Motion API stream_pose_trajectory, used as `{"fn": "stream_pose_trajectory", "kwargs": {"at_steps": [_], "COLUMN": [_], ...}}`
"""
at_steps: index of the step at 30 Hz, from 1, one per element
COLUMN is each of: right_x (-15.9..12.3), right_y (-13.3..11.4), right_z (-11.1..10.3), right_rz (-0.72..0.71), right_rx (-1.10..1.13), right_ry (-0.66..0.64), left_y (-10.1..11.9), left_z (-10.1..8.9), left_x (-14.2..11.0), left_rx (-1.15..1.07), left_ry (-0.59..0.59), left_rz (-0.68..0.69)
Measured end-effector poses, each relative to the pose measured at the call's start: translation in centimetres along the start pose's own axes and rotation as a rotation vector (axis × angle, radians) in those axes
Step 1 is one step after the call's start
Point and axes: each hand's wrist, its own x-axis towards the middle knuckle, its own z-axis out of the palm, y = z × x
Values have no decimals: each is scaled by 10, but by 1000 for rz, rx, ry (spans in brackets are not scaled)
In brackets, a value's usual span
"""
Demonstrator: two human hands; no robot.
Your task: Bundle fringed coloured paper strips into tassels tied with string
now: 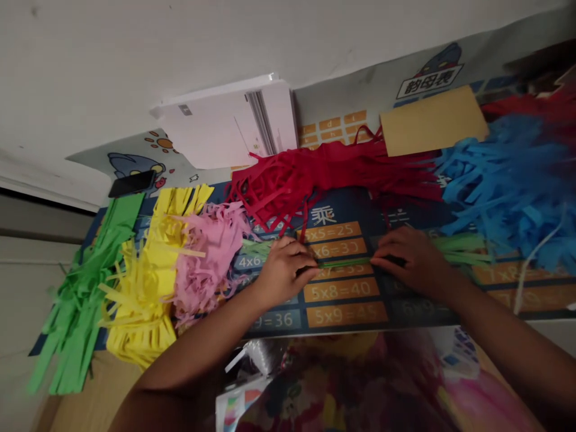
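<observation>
Between my two hands a thin green twisted paper strip (344, 263) is stretched just above the printed mat. My left hand (285, 270) pinches its left end with thumb and fingers. At the other end, my right hand (400, 261) grips it the same way. Loose light-green fringe (465, 247) fans out beyond my right hand, and a little more shows behind my left. Red fringed paper (288, 180) lies just behind both hands. Pink fringed paper (209, 255) is to the left, and blue fringed paper (513, 186) to the right.
Yellow fringed paper (144, 282) and green fringed paper (94, 294) hang over the front left edge. A white box-like stack (225, 126) leans by the wall. A yellow sheet (432, 123) rests on the red fringe. A dark phone-like object (132, 183) lies at back left.
</observation>
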Motion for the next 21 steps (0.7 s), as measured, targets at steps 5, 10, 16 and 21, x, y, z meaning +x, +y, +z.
{"fn": "stream_pose_trajectory", "kwargs": {"at_steps": [5,10,16,21], "right_x": [2,2,3,6], "right_y": [-5,-5,-7,-31], "right_z": [-2,-1,0,-12], "right_rz": [28,26,36,-130], "right_rx": [-22,-37,-86,-324], "right_ry": [-20,-47,-46,8], "left_y": [7,14,18,26], "left_z": [0,4,6,7], "left_x": [2,7,8,5], "left_rx": [73,181,255,418], "left_ry": [9,-1,-17,-5], "left_rz": [-61,-114,-92,205]}}
